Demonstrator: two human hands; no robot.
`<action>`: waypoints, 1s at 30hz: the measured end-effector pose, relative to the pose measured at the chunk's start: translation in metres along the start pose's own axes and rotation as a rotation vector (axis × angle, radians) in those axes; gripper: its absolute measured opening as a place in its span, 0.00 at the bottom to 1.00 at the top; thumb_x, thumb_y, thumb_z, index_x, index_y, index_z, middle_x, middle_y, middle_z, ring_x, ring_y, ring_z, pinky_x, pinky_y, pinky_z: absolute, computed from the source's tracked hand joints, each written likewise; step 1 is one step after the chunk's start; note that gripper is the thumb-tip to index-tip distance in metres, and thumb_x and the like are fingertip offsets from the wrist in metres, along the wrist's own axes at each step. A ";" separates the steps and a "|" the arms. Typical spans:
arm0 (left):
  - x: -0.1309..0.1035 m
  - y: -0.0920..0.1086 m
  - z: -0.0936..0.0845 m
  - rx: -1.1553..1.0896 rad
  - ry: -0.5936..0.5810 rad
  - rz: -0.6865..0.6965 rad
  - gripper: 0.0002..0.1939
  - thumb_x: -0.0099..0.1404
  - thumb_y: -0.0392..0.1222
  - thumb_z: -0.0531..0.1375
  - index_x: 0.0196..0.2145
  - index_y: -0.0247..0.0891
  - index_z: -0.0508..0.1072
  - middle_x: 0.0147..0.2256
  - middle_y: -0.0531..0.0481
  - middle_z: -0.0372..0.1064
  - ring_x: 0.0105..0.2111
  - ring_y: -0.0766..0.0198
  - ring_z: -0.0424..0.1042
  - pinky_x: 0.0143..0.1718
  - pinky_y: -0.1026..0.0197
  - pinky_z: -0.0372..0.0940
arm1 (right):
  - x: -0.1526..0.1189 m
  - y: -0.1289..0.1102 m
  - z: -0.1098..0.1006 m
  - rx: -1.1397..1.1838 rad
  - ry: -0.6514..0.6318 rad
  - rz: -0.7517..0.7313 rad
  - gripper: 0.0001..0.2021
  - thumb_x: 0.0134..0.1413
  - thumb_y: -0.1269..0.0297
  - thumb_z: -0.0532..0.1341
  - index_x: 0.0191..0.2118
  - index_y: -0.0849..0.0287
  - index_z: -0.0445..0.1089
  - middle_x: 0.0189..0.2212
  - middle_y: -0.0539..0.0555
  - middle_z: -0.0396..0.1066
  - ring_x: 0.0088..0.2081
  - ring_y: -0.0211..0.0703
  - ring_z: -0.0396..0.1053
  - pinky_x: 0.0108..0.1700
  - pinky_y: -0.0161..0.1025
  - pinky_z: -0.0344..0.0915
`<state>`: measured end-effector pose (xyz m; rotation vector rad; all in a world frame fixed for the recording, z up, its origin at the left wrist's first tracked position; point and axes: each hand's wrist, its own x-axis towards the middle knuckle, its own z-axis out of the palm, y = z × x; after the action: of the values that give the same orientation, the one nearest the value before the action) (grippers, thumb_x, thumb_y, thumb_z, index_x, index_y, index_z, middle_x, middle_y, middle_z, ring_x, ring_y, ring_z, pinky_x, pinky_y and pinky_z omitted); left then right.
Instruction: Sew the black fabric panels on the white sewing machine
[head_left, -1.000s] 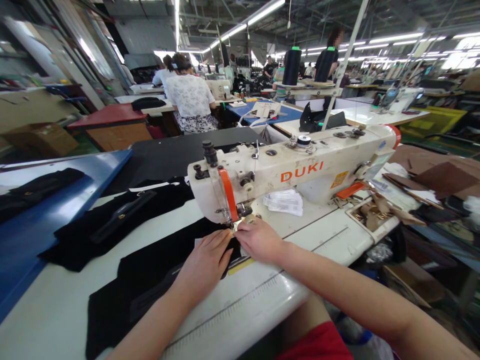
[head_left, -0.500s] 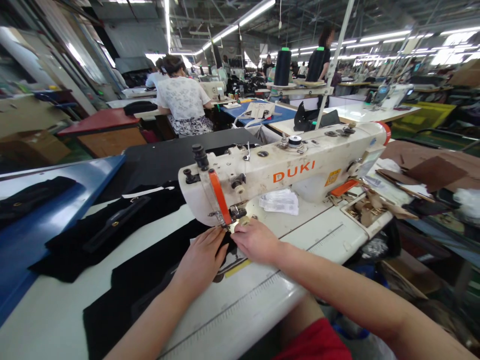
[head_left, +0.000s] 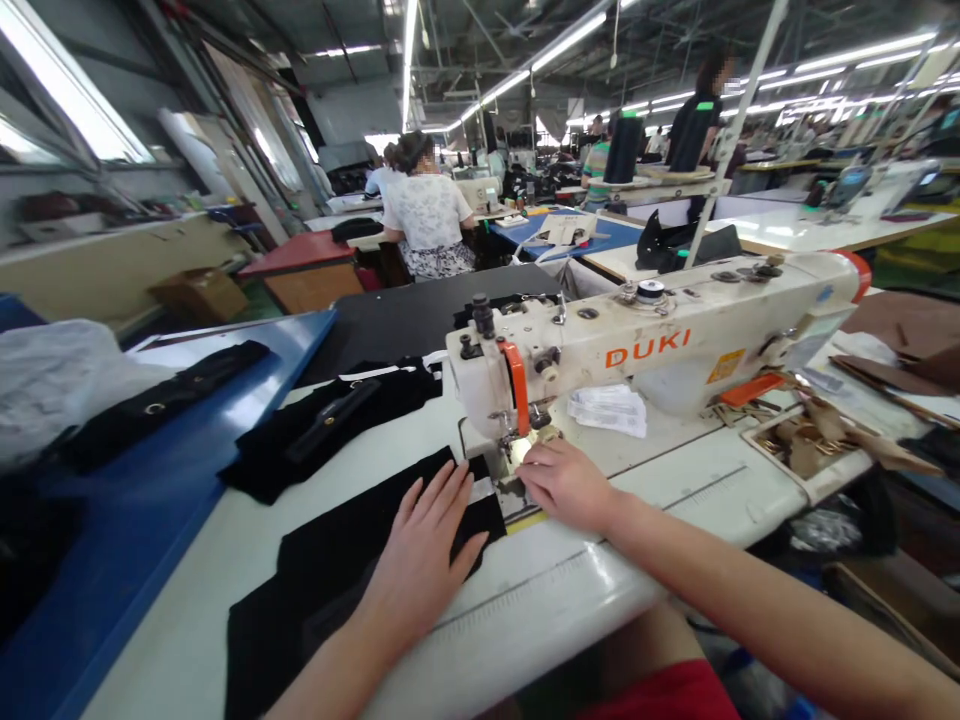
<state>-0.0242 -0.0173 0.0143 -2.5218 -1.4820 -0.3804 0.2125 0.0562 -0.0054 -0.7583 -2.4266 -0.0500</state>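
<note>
My left hand (head_left: 431, 535) lies flat on a black fabric piece (head_left: 337, 530), its fingers spread beside a small white strip (head_left: 481, 489) at the fabric's edge. The fabric rests on the machine bed, left of the needle area. My right hand (head_left: 566, 483) is close by the needle of the white sewing machine (head_left: 585, 350), its fingers curled together. Whatever those fingers pinch, if anything, is too small to make out. A lamp lights the spot under the orange guard (head_left: 515, 388).
White labels (head_left: 607, 410) lie behind my right hand. A tray of brown scraps (head_left: 806, 440) sits at the right. Another black piece (head_left: 330, 420) lies at the left, near a blue surface (head_left: 187, 480). A person in a white top (head_left: 427, 210) sits further back.
The view has turned left. The black fabric and my left hand have moved left, away from the needle, and the left fingers have spread. My right hand remains near the needle.
</note>
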 end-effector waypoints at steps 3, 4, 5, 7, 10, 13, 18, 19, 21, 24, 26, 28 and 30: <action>-0.038 -0.003 -0.016 0.086 0.049 -0.072 0.41 0.62 0.57 0.57 0.66 0.34 0.52 0.65 0.38 0.52 0.64 0.46 0.54 0.61 0.43 0.55 | -0.002 -0.002 0.000 0.028 0.008 -0.007 0.08 0.58 0.73 0.57 0.32 0.60 0.73 0.30 0.55 0.71 0.35 0.44 0.63 0.39 0.40 0.61; -0.053 -0.006 -0.018 0.099 0.028 -0.071 0.41 0.61 0.56 0.58 0.66 0.35 0.53 0.65 0.38 0.54 0.63 0.46 0.56 0.59 0.45 0.59 | -0.003 -0.003 -0.001 0.037 0.011 -0.010 0.08 0.58 0.73 0.57 0.32 0.60 0.73 0.30 0.55 0.71 0.35 0.44 0.63 0.40 0.40 0.62; -0.068 -0.011 -0.019 0.107 -0.004 -0.062 0.39 0.60 0.53 0.59 0.65 0.36 0.55 0.63 0.39 0.57 0.60 0.47 0.60 0.56 0.47 0.62 | -0.003 -0.004 -0.001 0.045 0.013 -0.014 0.08 0.58 0.73 0.57 0.32 0.60 0.73 0.30 0.55 0.71 0.35 0.44 0.64 0.40 0.40 0.62; -0.093 -0.025 -0.022 0.109 -0.079 -0.053 0.30 0.60 0.43 0.55 0.60 0.36 0.64 0.57 0.42 0.67 0.54 0.51 0.69 0.52 0.52 0.67 | -0.003 -0.005 -0.001 0.063 0.010 -0.014 0.09 0.59 0.73 0.56 0.32 0.60 0.73 0.30 0.55 0.71 0.35 0.45 0.64 0.40 0.41 0.63; -0.097 -0.060 -0.045 0.095 -0.143 -0.261 0.24 0.57 0.32 0.50 0.49 0.35 0.74 0.45 0.43 0.76 0.44 0.54 0.76 0.47 0.55 0.71 | -0.002 -0.005 0.001 0.094 0.002 -0.004 0.10 0.61 0.73 0.56 0.33 0.60 0.74 0.29 0.55 0.71 0.35 0.45 0.65 0.40 0.42 0.65; -0.055 -0.104 -0.093 0.154 -0.021 -0.716 0.21 0.57 0.34 0.52 0.48 0.31 0.73 0.45 0.40 0.76 0.44 0.50 0.76 0.48 0.51 0.69 | -0.003 -0.005 0.002 0.133 0.011 -0.001 0.10 0.62 0.72 0.55 0.35 0.60 0.74 0.31 0.56 0.71 0.36 0.45 0.66 0.41 0.42 0.66; 0.036 -0.147 -0.120 0.265 0.057 -0.800 0.26 0.65 0.30 0.45 0.60 0.31 0.61 0.59 0.38 0.63 0.60 0.53 0.61 0.59 0.51 0.57 | -0.011 -0.005 0.006 0.140 0.007 0.015 0.13 0.63 0.71 0.53 0.38 0.60 0.75 0.34 0.57 0.73 0.39 0.47 0.68 0.43 0.44 0.67; 0.047 -0.149 -0.108 0.252 0.005 -0.795 0.25 0.64 0.30 0.46 0.57 0.34 0.65 0.57 0.40 0.66 0.58 0.54 0.64 0.57 0.54 0.59 | -0.013 -0.005 0.006 0.128 0.010 0.016 0.13 0.63 0.71 0.52 0.39 0.60 0.75 0.35 0.57 0.73 0.39 0.47 0.69 0.43 0.44 0.67; 0.056 -0.149 -0.072 0.214 -0.111 -0.789 0.21 0.63 0.34 0.53 0.53 0.36 0.69 0.52 0.41 0.71 0.54 0.54 0.69 0.53 0.56 0.63 | -0.015 -0.003 0.008 0.108 0.018 0.015 0.13 0.64 0.70 0.52 0.39 0.59 0.75 0.36 0.57 0.73 0.39 0.47 0.70 0.43 0.43 0.68; 0.047 -0.143 -0.025 0.204 -0.185 -0.789 0.28 0.61 0.43 0.59 0.58 0.34 0.64 0.59 0.35 0.63 0.59 0.48 0.63 0.55 0.50 0.61 | -0.018 0.000 0.012 0.097 0.026 0.004 0.13 0.65 0.68 0.52 0.39 0.58 0.75 0.35 0.57 0.73 0.38 0.46 0.71 0.41 0.42 0.69; 0.031 -0.142 -0.017 0.221 -0.180 -0.773 0.32 0.63 0.47 0.59 0.62 0.33 0.59 0.64 0.34 0.54 0.63 0.47 0.55 0.59 0.47 0.56 | -0.019 0.001 0.013 0.091 0.032 -0.006 0.14 0.65 0.67 0.51 0.39 0.58 0.75 0.35 0.56 0.73 0.37 0.45 0.71 0.41 0.41 0.69; 0.008 -0.148 -0.035 0.250 -0.154 -0.741 0.32 0.64 0.48 0.57 0.63 0.35 0.57 0.66 0.37 0.51 0.65 0.51 0.51 0.62 0.48 0.52 | -0.020 0.002 0.014 0.082 0.039 -0.018 0.14 0.66 0.65 0.51 0.40 0.57 0.75 0.36 0.56 0.74 0.38 0.46 0.71 0.41 0.41 0.69; -0.021 -0.163 -0.075 0.297 -0.113 -0.719 0.30 0.64 0.47 0.56 0.62 0.37 0.59 0.66 0.41 0.51 0.65 0.54 0.51 0.63 0.51 0.50 | -0.020 0.002 0.015 0.076 0.045 -0.031 0.14 0.66 0.64 0.51 0.40 0.57 0.75 0.36 0.56 0.74 0.39 0.46 0.72 0.42 0.42 0.69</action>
<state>-0.1857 0.0213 0.0847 -1.7469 -2.2658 -0.0954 0.2194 0.0507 -0.0288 -0.6789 -2.3835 0.0136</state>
